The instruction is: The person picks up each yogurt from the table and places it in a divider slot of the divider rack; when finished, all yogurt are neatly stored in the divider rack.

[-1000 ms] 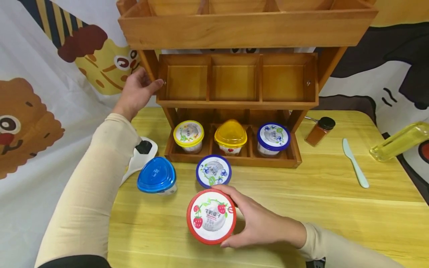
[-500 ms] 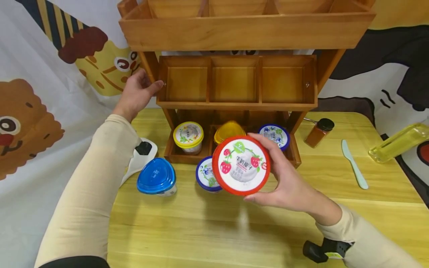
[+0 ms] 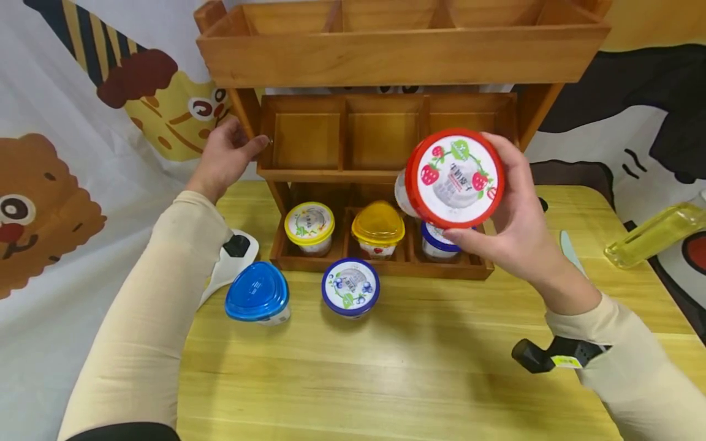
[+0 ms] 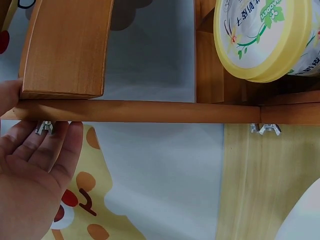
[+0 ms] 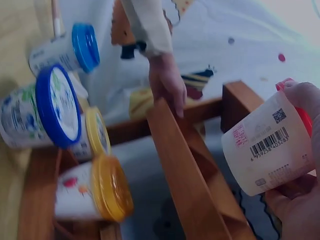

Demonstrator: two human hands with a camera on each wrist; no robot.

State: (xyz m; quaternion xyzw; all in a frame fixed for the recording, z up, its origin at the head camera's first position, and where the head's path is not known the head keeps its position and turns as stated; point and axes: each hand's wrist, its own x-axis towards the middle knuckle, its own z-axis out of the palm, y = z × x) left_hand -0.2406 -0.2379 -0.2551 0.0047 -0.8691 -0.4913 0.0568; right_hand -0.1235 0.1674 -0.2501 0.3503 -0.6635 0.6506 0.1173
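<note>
In the head view my right hand (image 3: pixel 521 220) grips a red-lidded tub (image 3: pixel 455 177), held in the air in front of the right part of the wooden rack (image 3: pixel 402 58). The right wrist view shows the white side of that tub (image 5: pixel 270 145) with its barcode, thumb on the red lid. My left hand (image 3: pixel 223 156) holds the rack's left upright at the middle tier; in the left wrist view its fingers (image 4: pixel 45 150) lie beneath the wooden bar (image 4: pixel 150 111), beside a wing nut. Three middle compartments show no tub, the right one partly covered by the held tub.
The bottom tier holds a yellow-lidded tub (image 3: pixel 310 223), an orange-domed one (image 3: pixel 379 225) and a blue-lidded one (image 3: pixel 438 245). On the table stand a blue-domed tub (image 3: pixel 258 293) and a blueberry tub (image 3: pixel 350 286). A white utensil (image 3: pixel 237 257) lies left; an oil bottle (image 3: pixel 653 236) lies right.
My right hand has carried the red-lidded tub up and to the right, from low over the table to the height of the middle tier. My left hand has stayed on the rack.
</note>
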